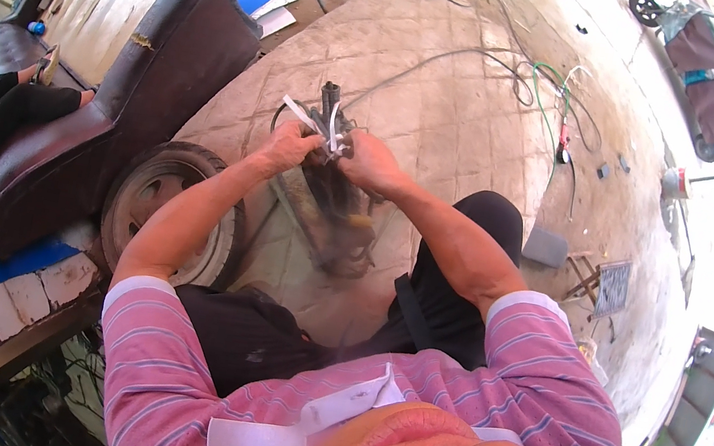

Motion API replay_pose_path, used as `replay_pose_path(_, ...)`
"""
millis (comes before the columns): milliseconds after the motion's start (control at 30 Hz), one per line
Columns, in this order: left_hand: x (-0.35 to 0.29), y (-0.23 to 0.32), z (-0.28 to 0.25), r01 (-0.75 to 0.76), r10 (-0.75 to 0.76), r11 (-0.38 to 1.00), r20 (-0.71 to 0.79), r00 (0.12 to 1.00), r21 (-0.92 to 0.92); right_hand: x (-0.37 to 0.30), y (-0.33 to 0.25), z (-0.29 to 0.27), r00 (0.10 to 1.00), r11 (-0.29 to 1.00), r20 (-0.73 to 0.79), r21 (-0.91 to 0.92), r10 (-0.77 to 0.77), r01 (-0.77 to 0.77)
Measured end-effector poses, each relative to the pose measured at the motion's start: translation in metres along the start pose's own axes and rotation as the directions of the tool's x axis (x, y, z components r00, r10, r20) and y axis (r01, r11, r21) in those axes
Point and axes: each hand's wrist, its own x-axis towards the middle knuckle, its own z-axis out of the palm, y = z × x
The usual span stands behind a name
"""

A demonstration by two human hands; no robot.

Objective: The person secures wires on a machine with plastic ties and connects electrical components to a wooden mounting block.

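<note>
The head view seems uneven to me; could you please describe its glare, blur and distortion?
In the head view, glare whitens the ground at far right; the head view shows the dark assembly beneath the left hand and right hand blurred; the head view's fisheye distortion bows the scene inside a black rim.

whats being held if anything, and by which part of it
The left grip seems to pinch a white strip near its lower end. The right grip is at the dark assembly, but whether it holds anything cannot be told.
</note>
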Motion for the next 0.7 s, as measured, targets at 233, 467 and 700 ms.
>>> replay_pose_path(233,-0.009,0.004,0.003,-0.008,-0.001,0.95,0.026,1.0,0.313,-0.002,-0.011,-0.007,0.998,0.997,-0.008,0.026,0.067,-0.067)
replay_pose_path(467,-0.005,0.006,-0.009,0.058,-0.058,0.998,-0.001,0.998,0.007,0.005,-0.013,-0.011,0.992,0.996,0.088,-0.029,0.091,-0.089)
replay_pose_path(700,-0.005,0.036,-0.015,0.047,-0.024,0.997,-0.343,0.939,0.058,0.001,-0.014,-0.01,0.997,0.998,0.075,-0.056,0.027,-0.023)
